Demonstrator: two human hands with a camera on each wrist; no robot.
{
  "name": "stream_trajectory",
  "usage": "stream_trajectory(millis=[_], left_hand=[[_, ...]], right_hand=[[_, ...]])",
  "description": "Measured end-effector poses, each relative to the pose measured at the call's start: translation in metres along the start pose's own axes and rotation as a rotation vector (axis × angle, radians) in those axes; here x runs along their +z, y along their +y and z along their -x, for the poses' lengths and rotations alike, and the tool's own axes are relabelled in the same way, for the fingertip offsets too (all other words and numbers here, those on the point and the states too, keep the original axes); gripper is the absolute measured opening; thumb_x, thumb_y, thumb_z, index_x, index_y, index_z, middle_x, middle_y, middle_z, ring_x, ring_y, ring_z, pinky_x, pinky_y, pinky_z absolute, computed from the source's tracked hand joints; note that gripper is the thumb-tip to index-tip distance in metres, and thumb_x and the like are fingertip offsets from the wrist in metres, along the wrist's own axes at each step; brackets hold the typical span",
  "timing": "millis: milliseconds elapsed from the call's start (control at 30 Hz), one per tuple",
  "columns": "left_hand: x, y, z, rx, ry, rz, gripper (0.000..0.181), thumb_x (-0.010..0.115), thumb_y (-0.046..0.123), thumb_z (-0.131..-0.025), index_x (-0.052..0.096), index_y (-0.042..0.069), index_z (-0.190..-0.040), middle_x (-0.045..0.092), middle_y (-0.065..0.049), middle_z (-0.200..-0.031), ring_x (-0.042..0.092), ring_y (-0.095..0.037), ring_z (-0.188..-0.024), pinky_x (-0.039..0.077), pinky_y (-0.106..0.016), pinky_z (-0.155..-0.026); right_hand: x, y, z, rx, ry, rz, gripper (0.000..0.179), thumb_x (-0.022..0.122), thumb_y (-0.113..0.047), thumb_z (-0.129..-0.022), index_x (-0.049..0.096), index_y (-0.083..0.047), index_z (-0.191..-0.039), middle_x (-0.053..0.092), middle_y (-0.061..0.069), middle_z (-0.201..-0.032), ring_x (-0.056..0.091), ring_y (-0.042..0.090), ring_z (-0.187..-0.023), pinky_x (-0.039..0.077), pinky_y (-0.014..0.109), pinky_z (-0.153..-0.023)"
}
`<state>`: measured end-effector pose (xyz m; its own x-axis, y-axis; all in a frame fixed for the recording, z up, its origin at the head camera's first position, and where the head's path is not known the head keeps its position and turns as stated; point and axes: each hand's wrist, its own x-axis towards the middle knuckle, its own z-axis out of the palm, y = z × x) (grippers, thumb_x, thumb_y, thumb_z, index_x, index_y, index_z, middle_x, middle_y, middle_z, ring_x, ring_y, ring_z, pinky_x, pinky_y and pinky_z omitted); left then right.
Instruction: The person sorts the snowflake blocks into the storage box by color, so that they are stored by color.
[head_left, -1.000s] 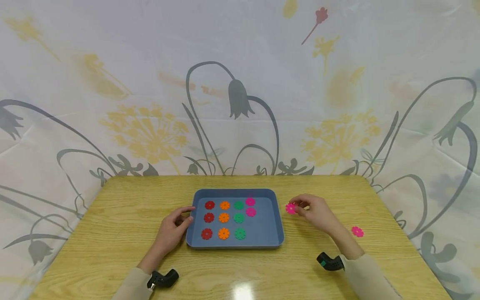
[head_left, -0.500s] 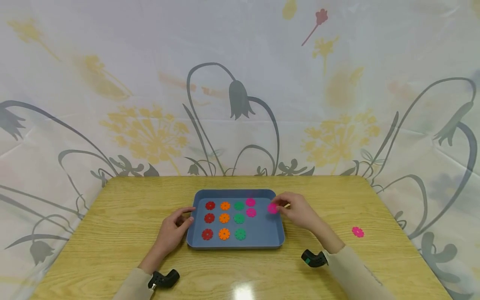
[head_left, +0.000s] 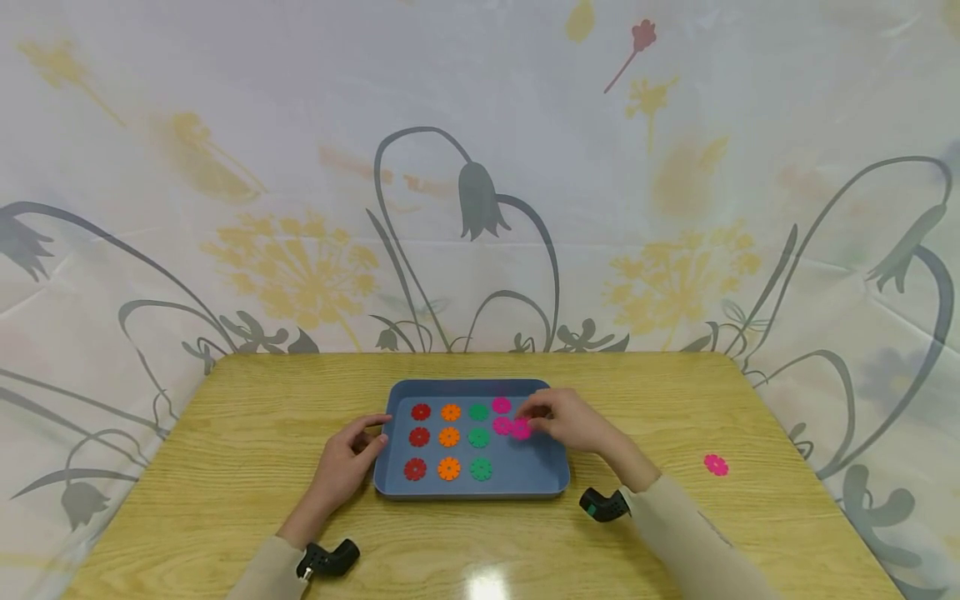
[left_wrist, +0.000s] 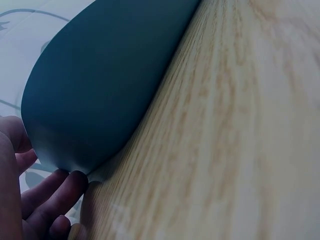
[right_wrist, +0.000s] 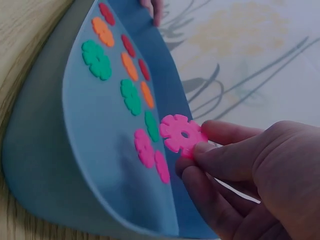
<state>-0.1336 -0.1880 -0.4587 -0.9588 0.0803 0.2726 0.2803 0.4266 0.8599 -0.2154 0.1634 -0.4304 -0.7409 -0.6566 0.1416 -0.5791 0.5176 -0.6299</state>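
My left hand (head_left: pixel 345 461) holds the left rim of a blue-grey tray (head_left: pixel 525 479); in the left wrist view its fingertips (left_wrist: pixel 75 182) press the outer wall. My right hand (head_left: pixel 576 423) pinches a pink notched flower disc (right_wrist: pixel 172 132) between thumb and fingers, above the tray's right part. Two pink discs (right_wrist: pixel 144 148) lie below it, one behind the other. To their left are columns of green discs (head_left: pixel 480 469), orange discs (head_left: pixel 448 469) and red discs (head_left: pixel 415 469), three of each, flat on the tray floor.
Another pink disc (head_left: pixel 716 464) lies on the wooden table (head_left: pixel 247 433), to the right of my right forearm. A flower-patterned cloth (head_left: pixel 315 167) hangs behind the table. Black wrist devices (head_left: pixel 603 505) are on both forearms.
My right hand has carried the pink disc leftward from beside the tray, over its right rim, to near the pink discs inside. My left hand has stayed at the tray's left rim.
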Motion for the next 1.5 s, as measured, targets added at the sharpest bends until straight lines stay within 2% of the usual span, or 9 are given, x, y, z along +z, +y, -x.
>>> stream_trajectory(millis=[233,533,767,1033,1500], left_hand=[[0.001,-0.001,0.0,-0.007,0.001,-0.006,0.029,0.06,0.007,-0.09,0.061,0.002,-0.119,0.063,-0.016,-0.086,0.057,-0.022,-0.068,0.044,-0.025,-0.06],[0.001,0.0,0.0,-0.015,0.008,-0.019,0.029,0.061,0.008,-0.09,0.062,0.002,-0.118,0.062,-0.012,-0.084,0.055,-0.019,-0.067,0.043,-0.025,-0.059],[0.001,0.0,0.0,-0.007,0.005,-0.013,0.029,0.061,0.008,-0.09,0.062,0.002,-0.118,0.062,-0.016,-0.084,0.055,-0.019,-0.066,0.043,-0.025,-0.059],[0.001,0.002,0.0,-0.02,0.004,-0.005,0.028,0.06,0.007,-0.09,0.062,0.002,-0.118,0.062,-0.017,-0.084,0.055,-0.021,-0.066,0.043,-0.025,-0.059],[0.0,0.001,0.0,-0.001,0.006,-0.014,0.028,0.061,0.006,-0.09,0.062,0.002,-0.118,0.062,-0.016,-0.083,0.055,-0.021,-0.066,0.043,-0.025,-0.059]], right_hand=[[0.007,0.004,-0.011,0.055,-0.041,-0.029,0.018,0.063,-0.005,-0.088,0.071,-0.015,-0.099,0.065,-0.008,-0.093,0.059,0.008,-0.084,0.047,0.028,-0.071],[0.011,0.006,-0.022,0.09,-0.077,-0.044,0.012,0.065,-0.011,-0.088,0.071,-0.018,-0.096,0.066,-0.005,-0.087,0.057,0.007,-0.076,0.046,0.029,-0.067],[0.015,0.01,-0.026,0.095,-0.093,-0.082,0.015,0.065,-0.006,-0.087,0.071,-0.018,-0.092,0.065,-0.011,-0.084,0.058,0.007,-0.074,0.047,0.029,-0.065],[0.018,0.011,-0.029,0.096,-0.152,-0.123,0.012,0.068,-0.009,-0.085,0.072,-0.019,-0.089,0.067,-0.003,-0.085,0.059,0.008,-0.075,0.048,0.029,-0.068],[0.018,0.009,-0.03,0.084,-0.191,-0.104,0.01,0.067,-0.009,-0.085,0.073,-0.015,-0.092,0.068,-0.003,-0.087,0.059,0.008,-0.075,0.047,0.027,-0.068]])
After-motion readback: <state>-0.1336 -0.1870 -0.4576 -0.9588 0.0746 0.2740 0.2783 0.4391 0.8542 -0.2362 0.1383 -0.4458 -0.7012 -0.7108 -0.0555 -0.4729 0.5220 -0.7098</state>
